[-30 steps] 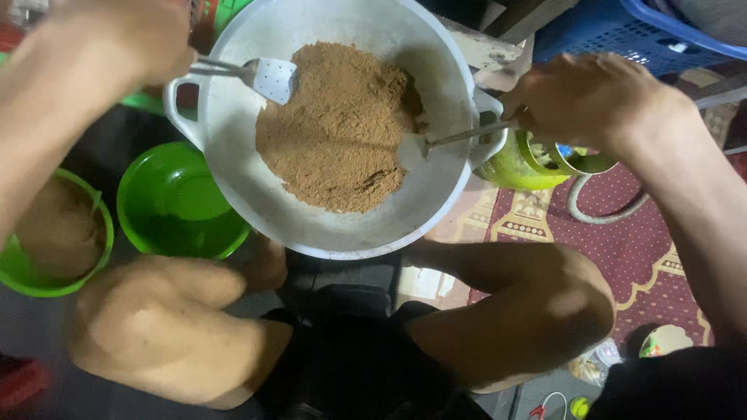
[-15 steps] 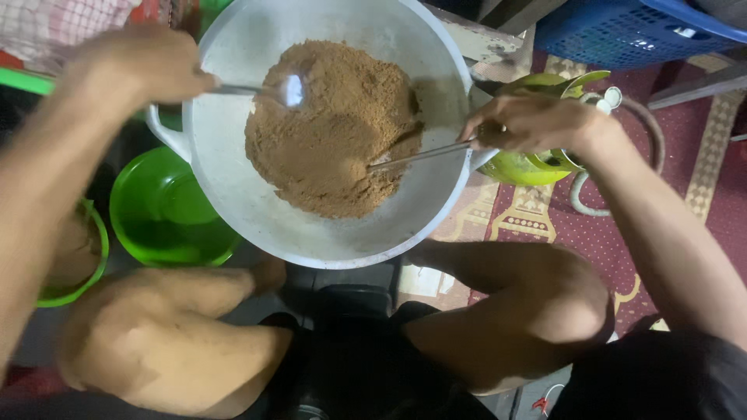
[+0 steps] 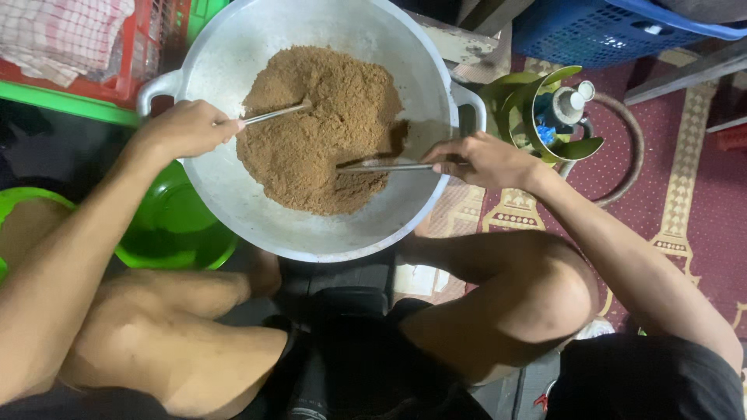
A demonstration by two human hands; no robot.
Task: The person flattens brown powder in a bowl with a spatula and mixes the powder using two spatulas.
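Between the person's raised knees, a heap of brown, crumbly powder [image 3: 319,128] fills the middle of a wide, pale metal pan [image 3: 233,202] with two loop handles, set low so both arms can reach in from either side. Two metal utensils are dug into the heap from opposite sides, which lets the powder be worked from both edges at once. The left hand [image 3: 183,128] is clenched around the handle of the left utensil [image 3: 272,114], whose tip is buried near the top of the heap. The right hand [image 3: 482,159] pinches the handle of the right utensil [image 3: 385,166], which lies almost flat with its end sunk in the lower right slope, where a darker hollow shows beside it.

Just beside the pan on the left, partly under its rim, sits a green plastic bowl [image 3: 175,229]. On the right a green stand with a blue-capped bottle [image 3: 560,113] rests on a red patterned carpet [image 3: 685,194]. A blue basket [image 3: 607,31] lies beyond, and a checked cloth [image 3: 70,31] in a red crate at the upper left.
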